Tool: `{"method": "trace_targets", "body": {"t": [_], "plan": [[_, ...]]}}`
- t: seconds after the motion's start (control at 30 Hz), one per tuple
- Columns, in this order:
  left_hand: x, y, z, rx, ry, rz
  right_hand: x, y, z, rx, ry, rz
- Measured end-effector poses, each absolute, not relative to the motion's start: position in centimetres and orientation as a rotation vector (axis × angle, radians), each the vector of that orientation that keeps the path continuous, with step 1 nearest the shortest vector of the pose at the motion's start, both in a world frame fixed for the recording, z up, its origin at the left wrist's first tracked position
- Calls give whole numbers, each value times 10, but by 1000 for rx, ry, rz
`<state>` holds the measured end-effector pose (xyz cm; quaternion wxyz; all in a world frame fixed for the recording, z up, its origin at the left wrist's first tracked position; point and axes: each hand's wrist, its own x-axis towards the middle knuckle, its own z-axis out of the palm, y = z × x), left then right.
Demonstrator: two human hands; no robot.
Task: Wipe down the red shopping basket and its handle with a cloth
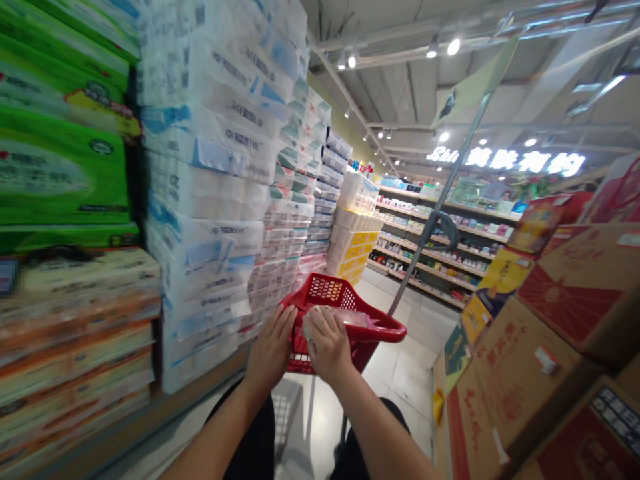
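Your left hand (271,350) curls closed around the rim of the red plastic basket (385,327); your right hand (327,343) grips a flat packet (350,319).

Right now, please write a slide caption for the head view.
Left hand grips a red shopping basket; right hand holds a packet above it.

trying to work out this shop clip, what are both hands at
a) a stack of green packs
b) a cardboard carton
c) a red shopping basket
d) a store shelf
C, the left hand and the right hand are both at the rim of the red plastic shopping basket, held out in front of the person.
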<state>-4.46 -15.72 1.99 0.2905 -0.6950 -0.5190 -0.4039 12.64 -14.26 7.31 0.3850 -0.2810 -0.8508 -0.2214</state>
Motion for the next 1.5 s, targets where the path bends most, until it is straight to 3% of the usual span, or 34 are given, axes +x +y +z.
{"method": "trace_targets", "body": {"t": [0.27,0.63,1.0,1.33,1.5], "plan": [[-21,-151,13,-1777,-1408,-1231,223,-125,52,-880,-1848,-602],[-13,-155,10,-1793,-1375,-1120,134,-153,60,-736,-2039,-469],[-10,-157,8,-1759,-1388,-1158,229,-121,49,-915,-1651,-465],[-11,-152,4,-1780,-1366,-1150,147,-153,60,-721,-1985,-448],[-14,-160,12,-1815,-1383,-1118,181,-144,55,-720,-1907,-476]]}}
